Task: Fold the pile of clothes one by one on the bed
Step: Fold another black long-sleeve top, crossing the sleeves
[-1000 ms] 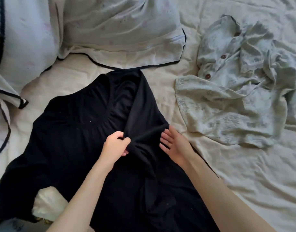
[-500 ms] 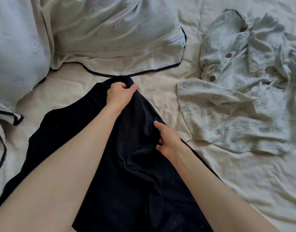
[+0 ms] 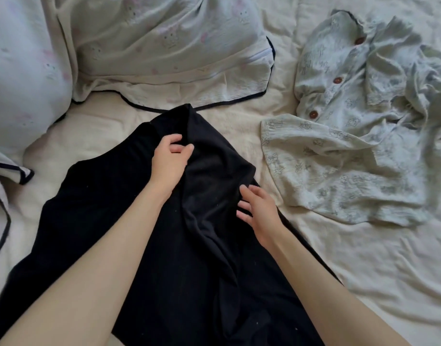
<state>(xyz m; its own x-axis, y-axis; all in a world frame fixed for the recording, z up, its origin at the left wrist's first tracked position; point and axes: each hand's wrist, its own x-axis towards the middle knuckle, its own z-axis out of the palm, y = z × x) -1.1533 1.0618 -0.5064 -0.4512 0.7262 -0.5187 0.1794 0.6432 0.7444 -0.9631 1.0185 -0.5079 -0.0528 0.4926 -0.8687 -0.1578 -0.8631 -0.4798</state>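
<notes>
A black garment [image 3: 94, 221] is lying spread across the middle of the bed [image 3: 364, 283], its far end reaching toward a pillow [image 3: 164, 46] with dark piping. The left hand [image 3: 170, 159] is resting on the upper part of the cloth, fingers loosely curled with nothing visibly pinched between them. The right hand [image 3: 258, 211] is lying on the garment's right side with fingers fairly straight, pressing on the fabric rather than gripping it. A pale printed shirt [image 3: 351, 158] with brown buttons is sitting crumpled to the right, apart from the black piece and waiting its turn. The black fabric is looking thin, soft and limp, bunching into ridges down the middle, so it is likely to slide and sag; taking it by the edges or corners and smoothing it flat seems the sounder way to fold it
</notes>
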